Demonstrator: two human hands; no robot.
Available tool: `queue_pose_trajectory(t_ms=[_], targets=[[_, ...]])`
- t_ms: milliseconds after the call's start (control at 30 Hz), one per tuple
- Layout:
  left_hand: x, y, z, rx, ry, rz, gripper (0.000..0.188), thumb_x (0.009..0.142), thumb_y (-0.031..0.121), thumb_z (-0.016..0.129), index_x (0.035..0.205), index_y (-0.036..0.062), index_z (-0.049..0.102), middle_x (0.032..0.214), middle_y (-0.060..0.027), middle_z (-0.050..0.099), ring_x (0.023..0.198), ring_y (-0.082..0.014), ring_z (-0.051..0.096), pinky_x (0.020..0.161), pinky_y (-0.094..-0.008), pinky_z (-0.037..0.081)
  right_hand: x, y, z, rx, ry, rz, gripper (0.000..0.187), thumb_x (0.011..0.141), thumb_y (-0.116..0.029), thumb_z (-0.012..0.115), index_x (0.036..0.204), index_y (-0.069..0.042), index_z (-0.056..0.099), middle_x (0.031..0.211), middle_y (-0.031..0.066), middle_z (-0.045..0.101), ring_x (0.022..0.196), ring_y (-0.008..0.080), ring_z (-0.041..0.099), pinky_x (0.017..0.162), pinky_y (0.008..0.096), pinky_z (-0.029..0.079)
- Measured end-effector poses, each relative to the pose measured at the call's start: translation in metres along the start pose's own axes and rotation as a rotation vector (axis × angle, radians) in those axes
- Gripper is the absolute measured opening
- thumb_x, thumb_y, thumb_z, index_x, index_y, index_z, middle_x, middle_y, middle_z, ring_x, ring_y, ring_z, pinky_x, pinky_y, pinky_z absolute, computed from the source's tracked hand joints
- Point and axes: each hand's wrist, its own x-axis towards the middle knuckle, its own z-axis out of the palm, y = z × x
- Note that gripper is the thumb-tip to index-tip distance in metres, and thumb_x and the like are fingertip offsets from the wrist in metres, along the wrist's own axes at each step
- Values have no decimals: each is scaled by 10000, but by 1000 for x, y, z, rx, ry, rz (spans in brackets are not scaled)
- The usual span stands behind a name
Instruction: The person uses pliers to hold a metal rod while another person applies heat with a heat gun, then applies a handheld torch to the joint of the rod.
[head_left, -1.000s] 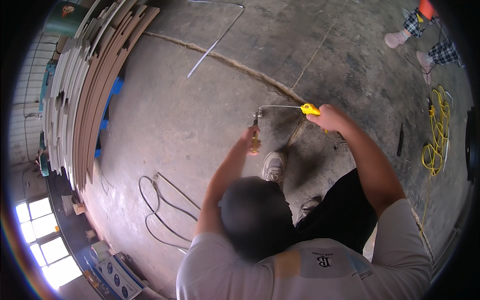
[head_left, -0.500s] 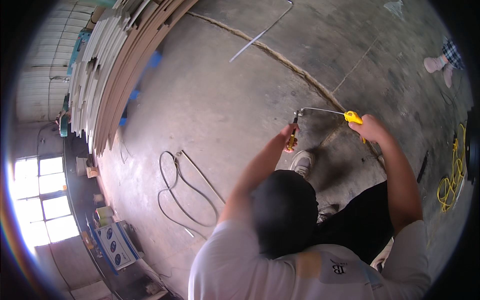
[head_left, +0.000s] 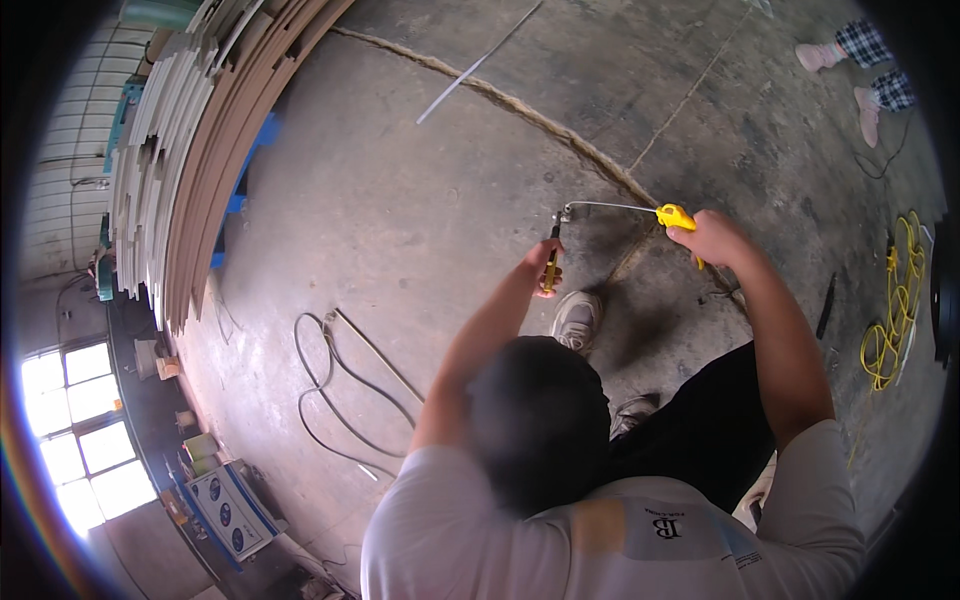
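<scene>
Both arms reach forward over the concrete floor. My left hand [head_left: 546, 268] is closed around yellow-and-black-handled pliers [head_left: 555, 240], jaws pointing away from me. A small metal piece [head_left: 567, 212] sits at the jaws; its exact kind is too small to make out. My right hand [head_left: 717, 238] grips a yellow air blow gun [head_left: 676, 217], whose thin metal nozzle [head_left: 615, 206] stretches left to the pliers' jaws. At this size I cannot tell whether the nozzle tip touches the piece. Below the hands is my shoe [head_left: 577, 318].
A tall stack of long boards [head_left: 205, 160] stands at the left. Looped dark cable [head_left: 345, 375] lies on the floor nearer me, and coiled yellow hose [head_left: 880, 345] at the right. A pale strip [head_left: 465, 75] crosses the floor groove [head_left: 510, 100]. Another person's feet [head_left: 868, 115] show far right.
The whole view has shifted, so most of the scene sits farther left. Both hands keep their holds, nozzle still at the pliers' jaws. The other person's feet are now farther apart.
</scene>
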Motion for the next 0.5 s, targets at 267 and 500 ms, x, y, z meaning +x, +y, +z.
queue_pose_trajectory(t_ms=[267, 500], targets=[[1, 0, -2, 3, -14, -8, 573, 759, 426, 674, 1189, 61, 574, 1009, -129, 597, 820, -254, 628, 701, -495, 520, 3, -7, 1, -78, -16, 24, 546, 947, -515, 648, 795, 0, 742, 686, 110, 729, 640, 254, 722, 681, 406, 562], [2, -1, -1, -3, -14, 1, 568, 762, 428, 673, 1169, 44, 577, 1008, -132, 599, 819, -255, 632, 685, -495, 524, 0, -12, -2, -79, -32, 48, 542, 945, -520, 648, 797, -8, 742, 684, 105, 732, 651, 241, 733, 710, 396, 573]])
